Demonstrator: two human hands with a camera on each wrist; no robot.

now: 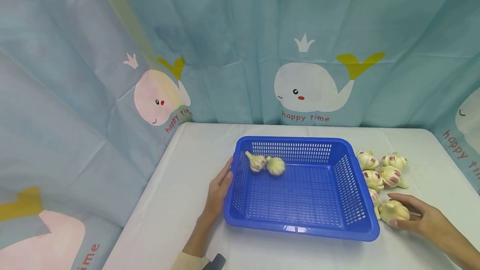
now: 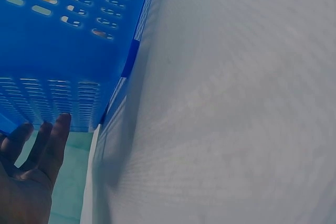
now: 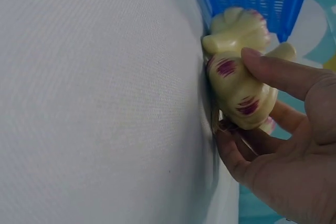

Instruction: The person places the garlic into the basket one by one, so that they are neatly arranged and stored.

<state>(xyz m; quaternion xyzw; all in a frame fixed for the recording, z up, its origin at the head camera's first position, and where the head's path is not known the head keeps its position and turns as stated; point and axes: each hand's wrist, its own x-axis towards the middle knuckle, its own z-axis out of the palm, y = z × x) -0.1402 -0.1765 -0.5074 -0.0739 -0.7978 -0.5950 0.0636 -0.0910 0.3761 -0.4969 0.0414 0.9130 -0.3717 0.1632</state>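
Observation:
A blue plastic basket [image 1: 300,233] with slotted walls stands on the white table. Inside it, near the back left corner, lie two garlic bulbs, one long-necked [image 1: 257,163] and one rounder [image 1: 276,166]. My left hand [image 1: 218,188] rests along the basket's left side, its fingers [image 2: 54,148] fairly straight against the wall. To the right of the basket, my right hand [image 1: 416,216] grips a pale garlic bulb [image 3: 239,90] with purple streaks, thumb on one side and fingers curled round the other. Another garlic bulb [image 3: 237,29] sits just beyond it, close to the basket.
Several more purple-marked garlic bulbs [image 1: 391,176] cluster on the table [image 1: 180,186] along the basket's right side. Behind the table hangs a light blue curtain [image 1: 232,53] printed with whales, and it also runs down the left side.

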